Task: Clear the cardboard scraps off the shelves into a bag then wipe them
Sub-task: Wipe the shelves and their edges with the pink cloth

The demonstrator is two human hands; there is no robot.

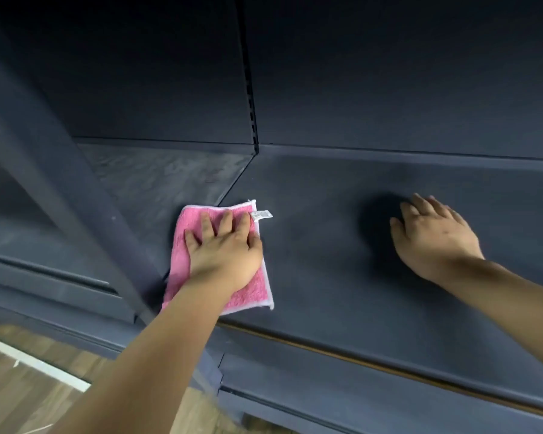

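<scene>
Wood-look flooring (pixel 29 389) shows at the lower left, crossed by a pale strip. Just right of it a dark blue-grey upright post (pixel 60 170) of the shelving runs diagonally from the upper left down toward the shelf's front edge. Behind the post lies the left shelf panel (pixel 170 180), dull and streaked with a greyish film.

A pink cloth (pixel 182 245) with a white border lies flat on the shelf, straddling the seam between the left panel and the right panel (pixel 320 277). Its near left corner sits close against the foot of the post. A small white tag (pixel 261 215) sticks out from its far right corner. The left hand (pixel 224 253) presses down on the cloth, palm flat, fingers spread and pointing toward the back of the shelf; its grip is apart, not closed around the fabric.

Further right, well apart from the cloth, the right hand (pixel 436 236) rests on the bare right panel with fingers splayed, its grip apart and holding nothing. A dark shadow sits on the shelf just left of it.

The dark back wall (pixel 389 73) rises behind both panels, with a slotted vertical rail (pixel 251 98) above the seam. No cardboard scraps are visible on the shelf.
</scene>
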